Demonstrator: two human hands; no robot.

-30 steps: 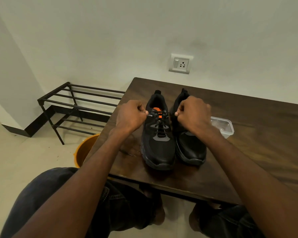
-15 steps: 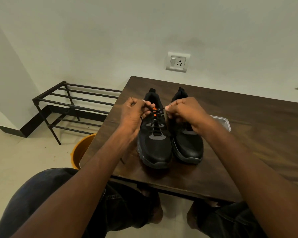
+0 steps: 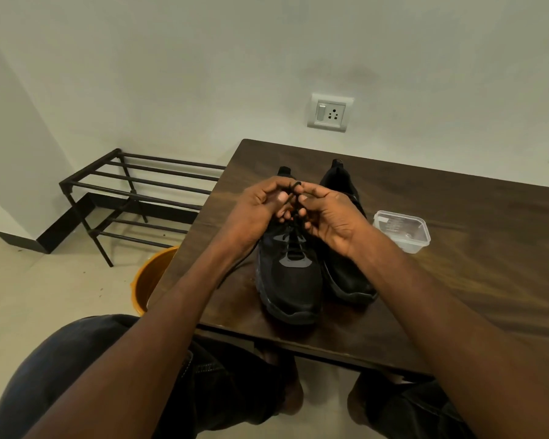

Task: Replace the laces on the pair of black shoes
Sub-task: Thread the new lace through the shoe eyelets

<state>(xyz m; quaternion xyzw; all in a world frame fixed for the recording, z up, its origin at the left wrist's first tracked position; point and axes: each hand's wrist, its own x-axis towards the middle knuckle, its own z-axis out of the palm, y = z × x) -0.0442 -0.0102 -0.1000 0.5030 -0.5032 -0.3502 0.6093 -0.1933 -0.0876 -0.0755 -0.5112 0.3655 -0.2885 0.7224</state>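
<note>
Black lace pinched, tongue hidden behind left hand, right hand.

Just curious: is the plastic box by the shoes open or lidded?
Open, it seems: the box shows a bare rim and you see straight down to its bottom. No lid shows nearby.

Looking like a room in a home; plain pale walls meeting a tiled floor; wall socket sitting above a dark wooden table; black metal shoe rack standing alongside; orange bucket resting beneath the table's edge.
</note>
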